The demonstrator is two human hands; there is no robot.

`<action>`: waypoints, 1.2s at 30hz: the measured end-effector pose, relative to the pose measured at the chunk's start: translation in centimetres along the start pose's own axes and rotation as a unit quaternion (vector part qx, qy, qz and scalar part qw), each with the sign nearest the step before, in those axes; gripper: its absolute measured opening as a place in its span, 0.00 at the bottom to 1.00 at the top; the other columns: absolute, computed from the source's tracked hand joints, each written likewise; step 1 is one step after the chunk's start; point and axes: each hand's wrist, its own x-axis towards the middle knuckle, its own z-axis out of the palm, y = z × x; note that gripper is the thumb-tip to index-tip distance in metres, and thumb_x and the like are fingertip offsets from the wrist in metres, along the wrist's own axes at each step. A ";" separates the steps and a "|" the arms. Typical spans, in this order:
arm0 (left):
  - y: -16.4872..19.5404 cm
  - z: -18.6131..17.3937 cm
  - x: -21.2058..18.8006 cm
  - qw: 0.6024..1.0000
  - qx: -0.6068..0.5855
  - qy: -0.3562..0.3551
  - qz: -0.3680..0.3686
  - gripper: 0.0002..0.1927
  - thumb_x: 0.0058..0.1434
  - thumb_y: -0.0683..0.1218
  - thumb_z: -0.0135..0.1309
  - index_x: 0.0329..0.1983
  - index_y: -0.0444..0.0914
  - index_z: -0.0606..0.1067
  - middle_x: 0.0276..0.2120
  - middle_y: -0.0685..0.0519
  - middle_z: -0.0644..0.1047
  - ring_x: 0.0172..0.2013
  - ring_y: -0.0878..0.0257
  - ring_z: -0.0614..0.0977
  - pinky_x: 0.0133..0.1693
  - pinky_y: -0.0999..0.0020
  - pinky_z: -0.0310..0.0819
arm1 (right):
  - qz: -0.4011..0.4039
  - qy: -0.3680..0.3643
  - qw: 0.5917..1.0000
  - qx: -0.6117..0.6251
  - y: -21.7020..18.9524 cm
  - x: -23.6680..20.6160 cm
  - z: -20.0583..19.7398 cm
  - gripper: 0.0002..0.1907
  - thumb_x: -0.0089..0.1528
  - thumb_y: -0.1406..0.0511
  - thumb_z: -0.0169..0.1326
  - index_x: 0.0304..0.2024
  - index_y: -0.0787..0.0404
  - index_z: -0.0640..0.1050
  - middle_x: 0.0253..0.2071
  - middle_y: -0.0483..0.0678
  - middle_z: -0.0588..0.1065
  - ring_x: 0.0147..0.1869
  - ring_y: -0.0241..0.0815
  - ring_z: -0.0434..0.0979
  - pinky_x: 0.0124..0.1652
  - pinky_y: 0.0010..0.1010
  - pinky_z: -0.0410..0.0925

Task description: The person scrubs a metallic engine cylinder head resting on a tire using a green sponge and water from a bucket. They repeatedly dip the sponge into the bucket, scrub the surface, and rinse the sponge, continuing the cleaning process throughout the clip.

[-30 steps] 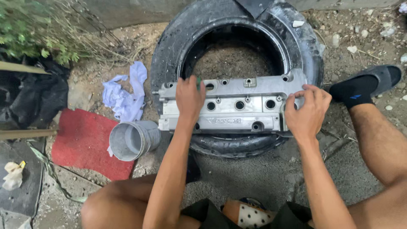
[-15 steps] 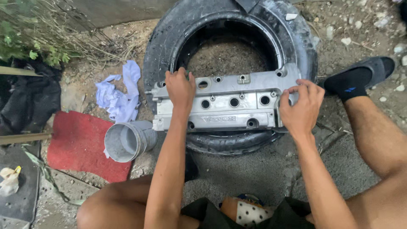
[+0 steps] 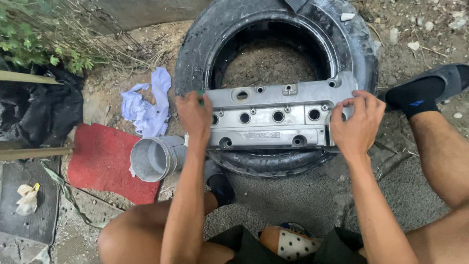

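Observation:
A long silver metal engine cover (image 3: 276, 115) with several round holes lies across the near side of a black tyre (image 3: 195, 63) that rests flat on the ground. My left hand (image 3: 194, 115) grips the cover's left end. My right hand (image 3: 356, 122) grips its right end, fingers curled over the edge. Both forearms reach forward from my bent knees.
A grey plastic pipe section (image 3: 155, 157) lies left of the tyre, next to a red mat (image 3: 105, 161). A white rag (image 3: 146, 105) sits beyond it. My black-socked foot (image 3: 425, 90) is at right. Black sheeting (image 3: 39, 110) and weeds fill the left.
The view has drifted slightly, so the tyre and cover sit a little left and lower in frame. Both hands keep their hold on the cover's ends.

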 end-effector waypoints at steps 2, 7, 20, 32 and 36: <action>2.8 1.3 -1.3 0.999 -0.049 -0.010 0.007 0.06 0.59 0.42 0.61 0.31 0.34 0.76 0.32 0.41 0.78 0.39 0.41 0.75 0.44 0.47 0.69 | 0.002 0.010 1.000 -0.004 0.0 -0.1 0.1 0.03 0.65 0.69 0.59 0.37 0.63 0.78 0.57 0.54 0.74 0.66 0.59 0.67 0.64 0.46 0.63; 2.7 -0.1 -1.7 0.995 -0.082 -0.059 0.016 0.08 0.62 0.43 0.61 0.32 0.35 0.76 0.34 0.41 0.79 0.39 0.40 0.76 0.45 0.47 0.69 | -0.008 -0.003 1.000 0.006 0.1 -0.1 0.2 0.04 0.66 0.69 0.59 0.37 0.64 0.78 0.58 0.54 0.74 0.64 0.58 0.67 0.66 0.46 0.62; -2.8 -3.9 0.5 0.988 -0.081 -0.102 0.079 0.08 0.61 0.39 0.61 0.37 0.33 0.72 0.34 0.40 0.78 0.42 0.38 0.74 0.48 0.45 0.65 | -0.007 0.003 1.000 0.010 0.4 -0.2 0.4 0.04 0.65 0.69 0.60 0.38 0.64 0.77 0.58 0.55 0.74 0.63 0.58 0.67 0.65 0.47 0.63; -1.4 -3.9 0.2 0.997 0.017 -0.038 0.065 0.09 0.59 0.41 0.60 0.39 0.32 0.73 0.33 0.39 0.77 0.42 0.37 0.73 0.46 0.44 0.66 | -0.004 -0.003 1.000 -0.002 0.1 -0.2 0.4 0.04 0.65 0.69 0.59 0.37 0.64 0.77 0.58 0.54 0.73 0.66 0.59 0.67 0.64 0.46 0.63; 1.1 -0.4 2.0 0.996 0.069 -0.048 -0.003 0.08 0.61 0.43 0.60 0.37 0.35 0.74 0.31 0.39 0.78 0.40 0.40 0.75 0.53 0.43 0.68 | -0.015 -0.011 1.000 0.001 0.2 -0.1 0.2 0.04 0.66 0.69 0.59 0.39 0.64 0.77 0.58 0.55 0.73 0.63 0.58 0.67 0.65 0.47 0.63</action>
